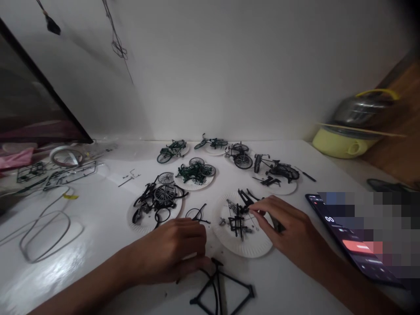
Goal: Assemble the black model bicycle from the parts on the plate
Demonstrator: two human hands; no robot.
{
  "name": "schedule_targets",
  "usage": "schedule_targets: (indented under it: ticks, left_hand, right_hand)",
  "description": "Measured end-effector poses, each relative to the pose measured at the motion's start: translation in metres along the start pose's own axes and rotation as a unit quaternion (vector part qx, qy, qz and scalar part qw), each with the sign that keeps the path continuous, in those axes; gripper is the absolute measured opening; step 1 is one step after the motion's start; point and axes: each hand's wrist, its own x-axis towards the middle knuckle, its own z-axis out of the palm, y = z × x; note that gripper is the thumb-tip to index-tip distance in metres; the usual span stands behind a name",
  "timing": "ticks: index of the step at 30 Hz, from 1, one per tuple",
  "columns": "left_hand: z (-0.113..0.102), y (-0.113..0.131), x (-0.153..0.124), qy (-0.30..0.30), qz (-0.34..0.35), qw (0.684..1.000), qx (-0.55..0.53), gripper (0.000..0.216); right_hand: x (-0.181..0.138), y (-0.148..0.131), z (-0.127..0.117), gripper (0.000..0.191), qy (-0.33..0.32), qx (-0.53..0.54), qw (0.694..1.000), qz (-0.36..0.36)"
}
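Note:
My left hand [173, 249] is curled low over the white table, thumb and fingers drawn together. Anything inside it is hidden. Just beyond its thumb lies a small black model bicycle frame [234, 280] with a saddle, and a curved black strip [215, 288] runs across that frame. My right hand [288, 221] pinches at small dark parts above a white paper plate [252, 251]; what sits between the fingertips is too small to make out. On this plate lie several black bicycle pieces [238, 221]. A thin black part with a ring [195, 213] rests left of the plate.
Several model bicycles [170, 151] and a plate of green parts [195, 171] stand farther back. Another plate [138, 223] holds black wheels. A phone [344, 245] is at right, a yellow pot [344, 142] behind it. A cable [46, 227] and tape roll [67, 156] lie left.

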Motion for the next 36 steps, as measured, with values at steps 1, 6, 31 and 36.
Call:
schedule_targets:
  ticks: [1,6,31,36]
  left_hand:
    - [0.001,-0.001,0.000,0.014,0.006,1.000,0.025,0.024]
    - [0.004,-0.005,0.003,0.060,0.009,0.994,0.092,0.029]
    - [0.010,-0.013,0.004,0.065,-0.021,0.994,0.090,0.028]
    - [0.011,-0.015,0.004,0.067,-0.013,0.993,0.095,0.028]
  right_hand:
    - [0.000,0.002,0.001,0.013,-0.006,0.000,1.000,0.004]
    - [-0.002,0.005,0.003,0.015,-0.045,-0.008,0.999,0.027]
    - [-0.006,0.015,0.009,0.036,-0.106,-0.073,0.991,0.044]
    - [-0.002,0.004,0.003,0.032,-0.076,-0.039,0.996,-0.033]
